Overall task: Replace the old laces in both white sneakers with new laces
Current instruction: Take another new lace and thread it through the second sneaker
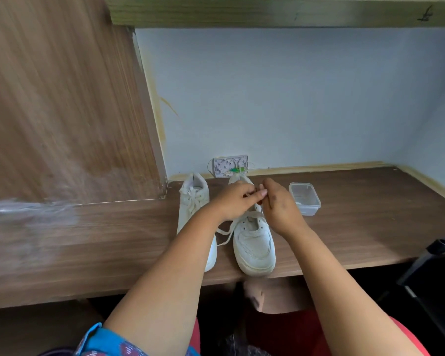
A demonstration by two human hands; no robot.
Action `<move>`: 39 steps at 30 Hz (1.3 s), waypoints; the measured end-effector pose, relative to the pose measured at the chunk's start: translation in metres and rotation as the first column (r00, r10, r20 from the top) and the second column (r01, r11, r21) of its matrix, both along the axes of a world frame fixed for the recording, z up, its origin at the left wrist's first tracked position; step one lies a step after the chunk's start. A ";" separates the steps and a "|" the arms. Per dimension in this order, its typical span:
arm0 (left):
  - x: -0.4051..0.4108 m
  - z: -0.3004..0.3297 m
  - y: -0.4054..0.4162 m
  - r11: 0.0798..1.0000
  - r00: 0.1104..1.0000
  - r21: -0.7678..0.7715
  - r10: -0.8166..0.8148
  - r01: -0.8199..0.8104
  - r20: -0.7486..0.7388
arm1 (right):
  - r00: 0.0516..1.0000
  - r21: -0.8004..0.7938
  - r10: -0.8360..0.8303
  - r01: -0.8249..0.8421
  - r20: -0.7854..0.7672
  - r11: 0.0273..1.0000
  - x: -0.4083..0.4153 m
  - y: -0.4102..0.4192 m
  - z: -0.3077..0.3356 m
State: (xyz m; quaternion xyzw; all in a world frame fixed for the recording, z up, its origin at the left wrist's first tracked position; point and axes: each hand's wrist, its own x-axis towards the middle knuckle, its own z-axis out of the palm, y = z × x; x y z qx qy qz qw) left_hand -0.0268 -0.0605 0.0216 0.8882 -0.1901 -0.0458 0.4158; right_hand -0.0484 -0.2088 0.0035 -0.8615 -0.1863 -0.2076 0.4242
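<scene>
Working over the right sneaker (pixel 254 242), both hands meet above its eyelets — the left hand (pixel 235 201) and right hand (pixel 280 209) each pinch the lace (pixel 225 233), whose loose ends trail off the shoe toward the left sneaker (pixel 194 209). That one, just beside it on the wooden surface (pixel 370 227), is laced, toes of both pointing at the person. A clear tub (pixel 305 199) sits near the right hand — a white wall box (pixel 230 166) behind the shoes.
</scene>
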 end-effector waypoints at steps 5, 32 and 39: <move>0.001 0.004 0.006 0.995 0.994 0.069 -0.076 0.070 0.078 | 1.000 -0.023 0.011 -0.011 0.027 1.000 0.001 0.000 -0.005; 0.021 0.030 0.135 0.219 0.381 -0.746 0.923 -0.629 -0.050 | 0.972 -0.257 -0.145 0.094 -0.184 0.962 0.007 -0.018 -0.006; 0.006 0.059 0.160 0.217 0.125 -0.855 0.976 -0.471 0.178 | 0.993 -0.146 -0.061 0.046 -0.099 0.988 0.000 -0.008 0.006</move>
